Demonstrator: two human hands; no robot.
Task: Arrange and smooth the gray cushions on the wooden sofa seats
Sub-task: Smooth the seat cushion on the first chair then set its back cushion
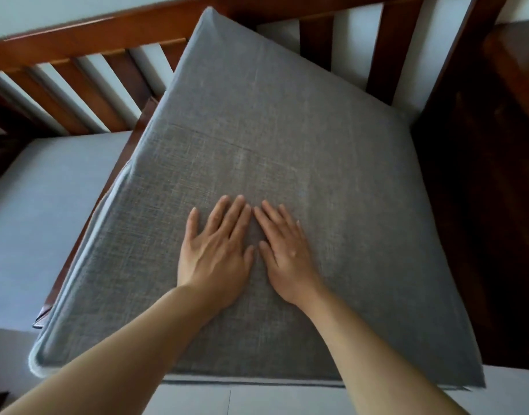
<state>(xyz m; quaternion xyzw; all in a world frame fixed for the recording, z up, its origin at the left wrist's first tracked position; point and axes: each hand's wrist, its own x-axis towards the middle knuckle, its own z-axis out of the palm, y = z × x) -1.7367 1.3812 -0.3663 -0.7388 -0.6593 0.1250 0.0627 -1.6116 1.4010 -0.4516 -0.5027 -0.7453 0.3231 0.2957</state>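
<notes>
Both hands lie flat, side by side, on the top of the gray cushion [257, 163], near its front half: the left hand [216, 250] and the right hand [287, 253] have straight fingers, holding nothing, and their index fingertips almost meet. The cushion sits on the seat at the right end of the wooden sofa [86, 34], its far corner close to the slatted backrest and its right side against the dark armrest [478, 205]. It looks turned a little in the seat, though the wide lens may add to this. On the left, a second cushion [47, 205] lies flat on the next seat. What could go wrong, in my judgement, is this: if the hands push outward with much weight, the whole cushion may slide instead of the cover only becoming smooth, because its left front corner already hangs a little over the seat edge. The cover looks loose there, with a pale folded rim, so a hard stroke could push the cloth into a new fold at the edge. A faint crease line crosses the cloth beyond the fingers, and it may stay if the stroke does not reach so far. Several things cannot be made out: the seat boards under the cushion are hidden, the palms hide the cloth beneath them, the armrest is very dark, and the rest of the sofa to the left is cut off.
</notes>
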